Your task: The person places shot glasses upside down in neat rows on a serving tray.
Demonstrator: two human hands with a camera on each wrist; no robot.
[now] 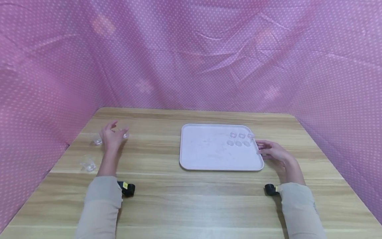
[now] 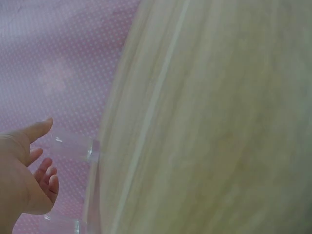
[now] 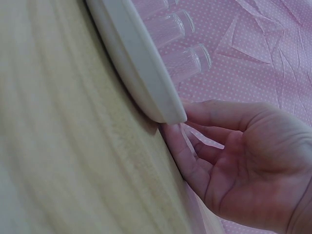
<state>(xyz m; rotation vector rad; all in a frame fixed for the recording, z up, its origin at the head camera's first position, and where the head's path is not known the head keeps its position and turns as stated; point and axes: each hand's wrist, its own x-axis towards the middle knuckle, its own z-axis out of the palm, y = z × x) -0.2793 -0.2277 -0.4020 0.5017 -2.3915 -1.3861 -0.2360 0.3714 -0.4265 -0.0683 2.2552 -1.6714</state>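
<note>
My left hand (image 1: pixel 112 136) is at the far left of the table, its thumb and fingers spread around the upper part of a clear cup (image 1: pixel 126 135). In the left wrist view, that cup (image 2: pixel 75 146) stands upright with its mouth near the gap between thumb and fingers. My right hand (image 1: pixel 276 152) holds the right edge of a white tray (image 1: pixel 206 156); in the right wrist view, its fingers pinch the tray's rim (image 3: pixel 170 105). Three clear cups (image 1: pixel 242 136) stand upside down in a row at the tray's back right.
Two more clear cups stand on the left, one (image 1: pixel 97 141) beside my left hand and another (image 1: pixel 90 167) nearer the front. The wooden table (image 1: pixel 191 202) has pink dotted cloth (image 1: pixel 167 66) hanging behind it and at both sides.
</note>
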